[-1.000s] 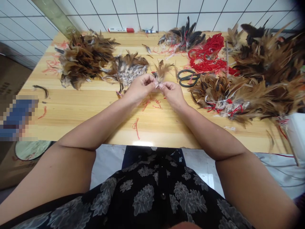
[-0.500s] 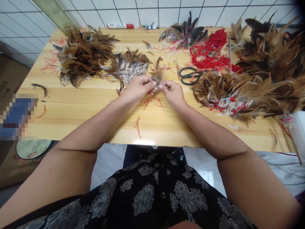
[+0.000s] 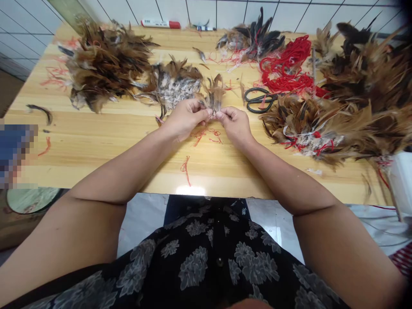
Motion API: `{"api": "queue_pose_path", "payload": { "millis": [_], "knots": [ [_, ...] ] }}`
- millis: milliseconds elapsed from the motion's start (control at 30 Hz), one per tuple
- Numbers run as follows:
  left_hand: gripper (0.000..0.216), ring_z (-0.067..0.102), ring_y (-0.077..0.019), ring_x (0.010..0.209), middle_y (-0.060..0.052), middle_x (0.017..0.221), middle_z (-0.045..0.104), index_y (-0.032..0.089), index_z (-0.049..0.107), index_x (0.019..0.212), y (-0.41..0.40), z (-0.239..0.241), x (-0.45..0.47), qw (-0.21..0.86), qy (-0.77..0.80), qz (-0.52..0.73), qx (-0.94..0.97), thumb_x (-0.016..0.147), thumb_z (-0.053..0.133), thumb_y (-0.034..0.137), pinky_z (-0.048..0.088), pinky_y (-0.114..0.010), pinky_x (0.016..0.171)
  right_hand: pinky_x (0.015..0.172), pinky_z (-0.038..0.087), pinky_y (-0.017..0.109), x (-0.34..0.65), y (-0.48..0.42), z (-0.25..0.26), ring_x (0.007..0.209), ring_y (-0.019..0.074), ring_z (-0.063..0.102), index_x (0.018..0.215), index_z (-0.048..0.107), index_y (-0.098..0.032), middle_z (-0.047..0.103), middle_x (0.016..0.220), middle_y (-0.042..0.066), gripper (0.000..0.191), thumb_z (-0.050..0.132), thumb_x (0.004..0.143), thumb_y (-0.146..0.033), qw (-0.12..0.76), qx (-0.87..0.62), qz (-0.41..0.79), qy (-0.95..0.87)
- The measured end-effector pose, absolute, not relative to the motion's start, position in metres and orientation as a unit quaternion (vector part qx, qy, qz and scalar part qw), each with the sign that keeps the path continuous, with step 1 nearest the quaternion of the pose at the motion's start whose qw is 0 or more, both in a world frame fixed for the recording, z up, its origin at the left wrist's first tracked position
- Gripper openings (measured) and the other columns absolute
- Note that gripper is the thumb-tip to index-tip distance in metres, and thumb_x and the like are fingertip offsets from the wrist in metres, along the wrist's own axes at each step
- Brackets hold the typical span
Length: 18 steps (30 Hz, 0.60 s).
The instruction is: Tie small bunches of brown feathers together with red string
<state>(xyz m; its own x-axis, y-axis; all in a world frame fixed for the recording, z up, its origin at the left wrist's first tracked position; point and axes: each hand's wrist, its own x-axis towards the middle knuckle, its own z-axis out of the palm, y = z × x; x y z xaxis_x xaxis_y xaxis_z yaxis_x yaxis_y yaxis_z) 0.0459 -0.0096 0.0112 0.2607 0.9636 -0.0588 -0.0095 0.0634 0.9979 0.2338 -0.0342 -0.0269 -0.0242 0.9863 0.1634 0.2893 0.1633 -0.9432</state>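
A small bunch of brown feathers (image 3: 215, 92) stands with its tips away from me, over the middle of the table. My left hand (image 3: 189, 119) is closed, thumb and fingers pinching the base of this bunch from the left. From the right, my right hand (image 3: 235, 125) pinches at the same base, its thumb and forefinger pressed together. The fingertips almost meet, and the quill ends between them are mostly hidden. Just beyond my left hand lies a row of feathers with pale fluffy bases (image 3: 178, 88). Loose red threads (image 3: 206, 136) lie on the wood below my fingers.
Black-handled scissors (image 3: 259, 99) lie right of my hands, beside a tangle of red cord (image 3: 286, 68). A large brown feather pile (image 3: 106, 64) sits at the left, another feather pile (image 3: 363, 77) at the right. A red-and-white marker (image 3: 161, 24) rests by the tiled wall.
The view has shifted slightly. Both hands keep their pinch at the feather base, and the small bunch looks a little more spread and upright.
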Motion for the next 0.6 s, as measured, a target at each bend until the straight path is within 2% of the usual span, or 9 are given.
{"api": "queue_pose_path", "payload": {
  "millis": [167,300,467,600],
  "knots": [
    [0.037,0.063,-0.0119,0.061,0.001,0.066,0.067,0.017,0.072,0.075,-0.012,0.016,0.047,0.612,0.421,0.403,0.534,0.097,0.094,-0.003,0.05,-0.021,0.06,0.104,0.054,0.036,0.234,-0.032,-0.029,0.101,0.0195,0.068,0.089,0.077,-0.02,0.072,0.091,0.002,0.025,0.077,0.11,-0.034,0.443,-0.54,0.345,-0.627],
    [0.038,0.061,-0.0112,0.059,0.002,0.067,0.068,0.017,0.073,0.074,-0.008,0.009,0.046,0.591,0.422,0.408,0.552,0.091,0.092,-0.011,0.047,-0.021,0.06,0.1,0.053,0.037,0.234,-0.03,-0.029,0.099,0.0207,0.068,0.088,0.078,-0.02,0.073,0.093,0.003,0.022,0.078,0.108,-0.029,0.402,-0.548,0.322,-0.659],
    [0.041,0.064,-0.0129,0.063,0.003,0.07,0.069,0.018,0.07,0.074,-0.007,0.006,0.046,0.581,0.43,0.417,0.551,0.089,0.088,-0.016,0.052,-0.024,0.065,0.095,0.051,0.036,0.236,-0.028,-0.03,0.094,0.02,0.066,0.085,0.076,-0.02,0.073,0.09,0.003,0.028,0.08,0.109,-0.035,0.388,-0.546,0.32,-0.67],
    [0.039,0.071,-0.0138,0.067,0.002,0.074,0.073,0.016,0.073,0.078,-0.01,0.012,0.046,0.606,0.415,0.412,0.539,0.092,0.091,-0.015,0.057,-0.024,0.07,0.096,0.053,0.036,0.237,-0.029,-0.031,0.093,0.019,0.067,0.088,0.078,-0.02,0.075,0.089,0.002,0.041,0.081,0.111,-0.054,0.402,-0.512,0.371,-0.662]
  ]
}}
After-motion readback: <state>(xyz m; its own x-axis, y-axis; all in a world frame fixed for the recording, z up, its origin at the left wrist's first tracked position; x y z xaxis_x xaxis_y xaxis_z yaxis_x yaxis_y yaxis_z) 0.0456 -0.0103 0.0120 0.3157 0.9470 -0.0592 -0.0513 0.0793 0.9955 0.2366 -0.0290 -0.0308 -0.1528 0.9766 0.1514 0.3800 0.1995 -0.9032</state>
